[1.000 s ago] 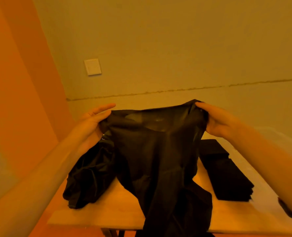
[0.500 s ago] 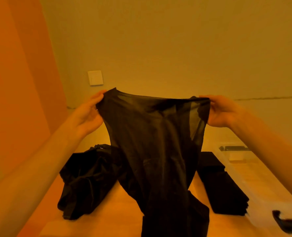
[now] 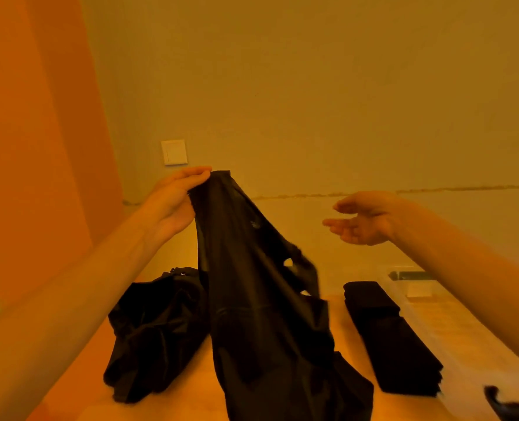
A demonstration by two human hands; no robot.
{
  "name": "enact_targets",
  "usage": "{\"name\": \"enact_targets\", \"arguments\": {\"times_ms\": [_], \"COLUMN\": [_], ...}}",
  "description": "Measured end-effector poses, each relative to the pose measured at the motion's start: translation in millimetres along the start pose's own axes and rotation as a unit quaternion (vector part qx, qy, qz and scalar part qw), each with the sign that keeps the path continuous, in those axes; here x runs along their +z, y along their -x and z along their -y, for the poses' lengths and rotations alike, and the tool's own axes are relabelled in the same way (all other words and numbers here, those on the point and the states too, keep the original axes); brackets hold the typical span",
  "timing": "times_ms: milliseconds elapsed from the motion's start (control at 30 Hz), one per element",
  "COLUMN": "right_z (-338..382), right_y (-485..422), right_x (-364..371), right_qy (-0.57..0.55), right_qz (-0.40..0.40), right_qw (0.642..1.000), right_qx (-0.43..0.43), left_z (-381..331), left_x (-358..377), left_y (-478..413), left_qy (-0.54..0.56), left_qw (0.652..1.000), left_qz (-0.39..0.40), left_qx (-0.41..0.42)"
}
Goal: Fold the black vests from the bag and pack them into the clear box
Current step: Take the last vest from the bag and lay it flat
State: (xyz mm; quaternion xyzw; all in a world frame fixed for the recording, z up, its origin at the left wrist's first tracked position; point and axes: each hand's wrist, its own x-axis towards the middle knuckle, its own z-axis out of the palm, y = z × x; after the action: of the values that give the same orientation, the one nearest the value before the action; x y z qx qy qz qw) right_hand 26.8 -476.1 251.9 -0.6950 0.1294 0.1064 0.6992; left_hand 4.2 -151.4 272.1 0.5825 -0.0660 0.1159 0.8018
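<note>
Left hand (image 3: 173, 202) pinches an unfolded vest (image 3: 252, 299) aloft, right hand (image 3: 364, 220) loose and empty — folded stack (image 3: 388, 338) at 4 o'clock not yet in clear box (image 3: 404, 268), bag (image 3: 155, 329) at 8 o'clock likely holds more.

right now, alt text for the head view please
The left hand pinches a black vest by its top, hanging to the table; the right hand is open, empty. Black bag at left, folded vests and clear box at right.
</note>
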Motion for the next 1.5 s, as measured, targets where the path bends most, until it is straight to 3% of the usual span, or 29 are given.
{"name": "enact_targets", "arguments": {"times_ms": [233,400,567,667,800,900,1000,1100,1233,1300,1400,1500], "right_z": [-65.8,-95.3,-128.1,-145.3,-153.9,-157.2,-163.2,-165.1,-161.6,-161.5,-159.8,-151.5], "right_y": [-5.0,-10.9,-22.5,-33.1,-42.6,-52.8,-65.7,-73.6,-65.9,-66.6,-69.1,-68.4], "right_x": [54.0,91.7,105.2,106.2,93.9,79.7,64.1,49.8,31.8,24.1,11.8,2.5], "right_qy": [0.142,0.218,0.238,0.226,0.093,0.057,0.219,0.344,0.153,0.036,-0.183,-0.314], "right_qz": [0.106,0.087,0.135,0.082,0.063,-0.006,-0.079,-0.082,-0.005,0.036,0.087,0.119], "right_qw": [0.983,0.972,0.962,0.969,0.993,0.997,0.962,0.918,0.988,0.999,0.979,0.942], "right_qx": [0.043,0.019,0.004,-0.048,-0.03,-0.048,-0.143,-0.178,-0.035,-0.007,0.011,0.003], "left_z": [3.8,7.7,17.8,21.3,24.1,25.8,29.7,35.3,43.7,48.6,55.4,63.4], "left_x": [16.6,17.2,7.8,-1.4,-14.2,-20.1,-19.6,-15.4,-15.2,-20.4,-28.3,-32.0], "left_y": [13.4,25.7,34.7,37.4,36.7,34.3,32.9,32.5,28.9,26.2,26.4,29.4], "left_qy": [-0.027,-0.002,0.009,0.02,0.036,0.052,0.042,0.039,0.04,0.035,0.044,0.05], "left_qw": [0.998,0.996,0.992,0.991,0.993,0.994,0.993,0.992,0.988,0.986,0.988,0.99], "left_qz": [0.051,0.089,0.122,0.126,0.106,0.096,0.106,0.117,0.14,0.159,0.148,0.131], "left_qx": [0.023,0.03,0.034,0.033,0.027,0.026,0.027,0.035,0.042,0.032,0.025,0.013]}}
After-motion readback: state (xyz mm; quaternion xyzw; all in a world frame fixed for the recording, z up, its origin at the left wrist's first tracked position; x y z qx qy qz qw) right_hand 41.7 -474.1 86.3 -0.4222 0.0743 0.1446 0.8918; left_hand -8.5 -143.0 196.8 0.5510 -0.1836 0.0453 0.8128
